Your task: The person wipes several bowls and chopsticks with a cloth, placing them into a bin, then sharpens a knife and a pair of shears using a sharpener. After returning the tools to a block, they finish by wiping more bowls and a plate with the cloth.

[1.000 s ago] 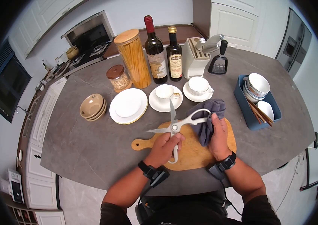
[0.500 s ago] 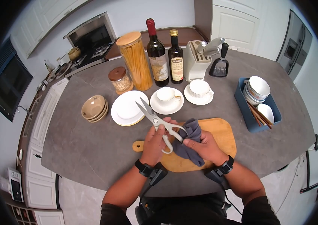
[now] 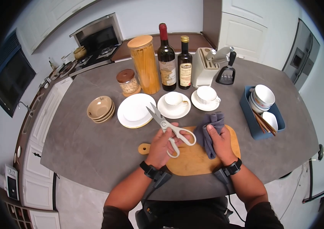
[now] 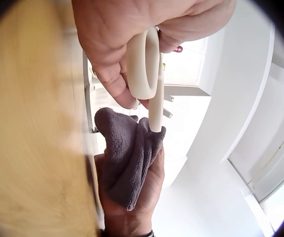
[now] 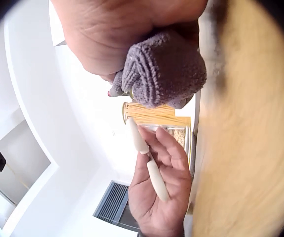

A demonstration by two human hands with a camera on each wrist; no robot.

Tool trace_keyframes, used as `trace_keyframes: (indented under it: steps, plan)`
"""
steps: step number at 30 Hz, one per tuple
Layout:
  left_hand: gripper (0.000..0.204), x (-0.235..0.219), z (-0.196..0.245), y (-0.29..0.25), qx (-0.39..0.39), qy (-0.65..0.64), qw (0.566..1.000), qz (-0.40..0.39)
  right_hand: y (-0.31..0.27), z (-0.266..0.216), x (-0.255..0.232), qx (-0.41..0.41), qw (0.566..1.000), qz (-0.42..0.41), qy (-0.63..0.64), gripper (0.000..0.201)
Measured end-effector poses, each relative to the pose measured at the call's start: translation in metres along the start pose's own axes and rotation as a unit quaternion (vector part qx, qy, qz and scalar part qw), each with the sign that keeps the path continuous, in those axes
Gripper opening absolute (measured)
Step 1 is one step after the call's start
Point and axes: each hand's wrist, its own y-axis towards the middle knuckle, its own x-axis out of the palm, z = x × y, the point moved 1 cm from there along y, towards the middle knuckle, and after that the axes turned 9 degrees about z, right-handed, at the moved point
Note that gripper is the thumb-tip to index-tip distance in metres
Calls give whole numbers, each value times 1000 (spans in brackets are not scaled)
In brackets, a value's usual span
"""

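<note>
Kitchen scissors point(image 3: 164, 124) with pale handles lie in my left hand point(image 3: 159, 149), the thumb pressing near the pivot. Their blades are slightly parted and point away toward the white plates point(image 3: 136, 110); the handle loops face right. My right hand point(image 3: 223, 148) grips a bunched dark grey cloth point(image 3: 209, 131), thumb on top, just right of the loops. In the left wrist view a scissor handle point(image 4: 155, 108) overlaps the cloth point(image 4: 127, 153). Both hands are above a wooden cutting board point(image 3: 192, 166).
Two white cups on saucers point(image 3: 174, 110) stand beyond the board. Behind them are a pasta jar point(image 3: 145, 66), two bottles point(image 3: 167, 70) and a knife block point(image 3: 204, 70). Brown bowls point(image 3: 100, 108) are stacked left; a blue bin point(image 3: 250, 118) of bowls and chopsticks stands right.
The scissors' blades, wide apart a second ago, have come nearly together. The cloth went left to the handle at half a second ago and has since moved back right, apart from the loops.
</note>
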Motion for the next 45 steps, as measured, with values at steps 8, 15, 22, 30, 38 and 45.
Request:
trace_keyframes:
  steps: [8,15,22,30,38,45]
  plan:
    - [39,0,1,-2,-13,7,1000,-8,16,-50,-16,-223,869,-82,-434,47]
    - [35,-3,-1,-3,-13,-2,999,32,2,-85,3,-201,805,-202,-521,57]
    - [37,-5,-2,-1,4,-12,1000,-8,-10,-106,28,-133,919,-159,-337,35]
    - [38,-8,2,-3,22,-16,1000,6,-23,-72,51,-61,921,-229,-310,29]
    - [31,-4,12,-8,13,51,996,76,-40,-46,62,-34,928,-251,-273,34]
    - [27,2,8,-13,24,-2,998,62,-53,-39,76,40,972,-208,-106,26]
